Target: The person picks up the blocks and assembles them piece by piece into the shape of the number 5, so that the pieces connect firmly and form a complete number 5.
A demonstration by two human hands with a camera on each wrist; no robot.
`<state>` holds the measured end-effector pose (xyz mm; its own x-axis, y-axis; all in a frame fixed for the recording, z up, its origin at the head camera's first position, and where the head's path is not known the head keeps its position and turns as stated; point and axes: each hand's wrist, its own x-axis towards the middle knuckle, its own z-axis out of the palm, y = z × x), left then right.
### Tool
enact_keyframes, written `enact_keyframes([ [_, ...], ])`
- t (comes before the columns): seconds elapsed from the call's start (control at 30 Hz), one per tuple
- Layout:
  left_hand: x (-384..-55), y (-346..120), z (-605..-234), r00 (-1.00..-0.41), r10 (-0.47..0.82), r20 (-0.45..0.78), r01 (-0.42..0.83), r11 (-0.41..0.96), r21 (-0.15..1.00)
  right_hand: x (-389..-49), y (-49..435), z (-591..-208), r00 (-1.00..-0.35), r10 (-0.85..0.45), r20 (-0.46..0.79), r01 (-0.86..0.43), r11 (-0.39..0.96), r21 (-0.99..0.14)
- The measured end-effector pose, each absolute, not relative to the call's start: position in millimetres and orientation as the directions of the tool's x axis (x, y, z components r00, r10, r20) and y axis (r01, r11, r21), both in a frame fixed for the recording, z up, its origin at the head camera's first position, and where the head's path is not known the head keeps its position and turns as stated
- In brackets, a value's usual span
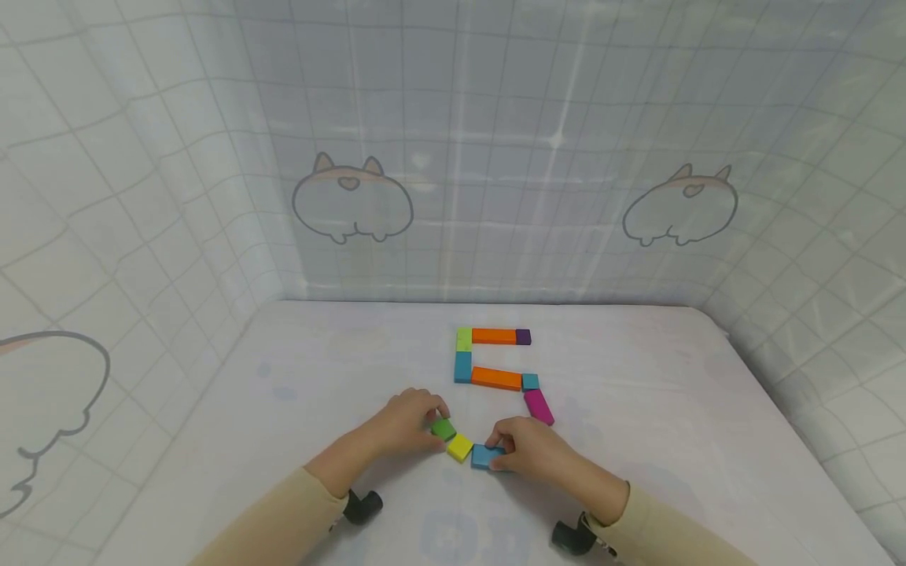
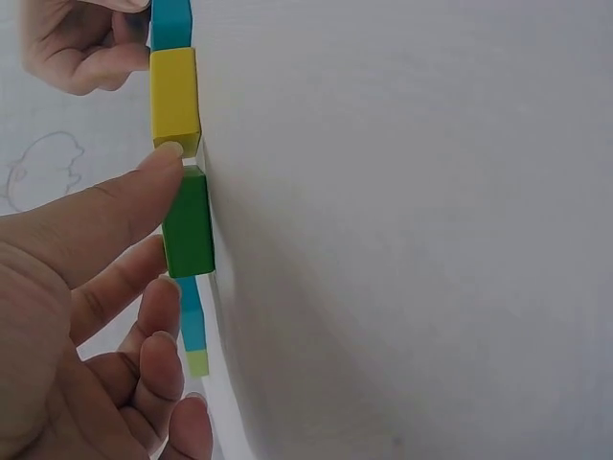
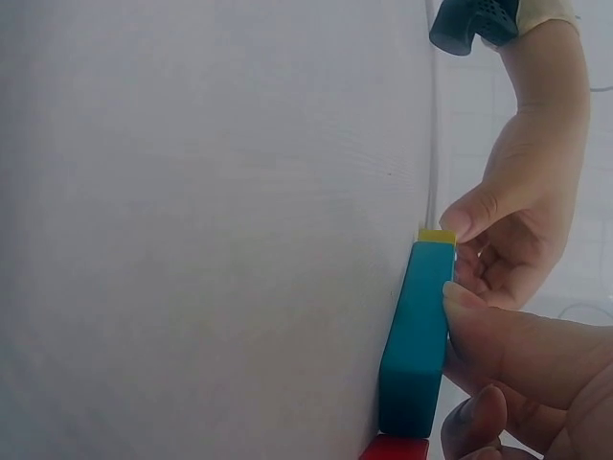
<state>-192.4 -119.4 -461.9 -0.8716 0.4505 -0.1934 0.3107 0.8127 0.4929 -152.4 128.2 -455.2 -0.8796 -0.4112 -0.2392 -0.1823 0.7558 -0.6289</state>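
My left hand (image 1: 408, 423) pinches a small green block (image 1: 443, 429) between thumb and index finger; in the left wrist view the thumb tip also lies against the yellow block (image 2: 175, 96). That yellow block sits tilted between the green one and a longer blue block (image 1: 484, 457). Thumb and fingers of my right hand (image 1: 527, 448) grip the blue block, covering its right end. In the right wrist view, a red block (image 3: 397, 448) lies at the near end of the blue block (image 3: 417, 335); the right hand hides it in the head view.
Farther back, a lime block (image 1: 463, 339), a blue block (image 1: 463, 367), orange blocks (image 1: 494, 336), a purple block (image 1: 523, 337), a small teal block (image 1: 530, 382) and a magenta block (image 1: 539, 407) form an angular line on the white table (image 1: 340, 346). Printed cloth walls surround the table.
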Motion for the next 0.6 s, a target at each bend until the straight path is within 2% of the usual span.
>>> enact_keyframes([
  [0.6,-192.8,-116.9,-461.3,-0.869,0.453,-0.2,0.308,0.81,0.499,-153.7,129.3,-454.9,-0.874,-0.425,-0.236,-0.192,0.747,-0.637],
])
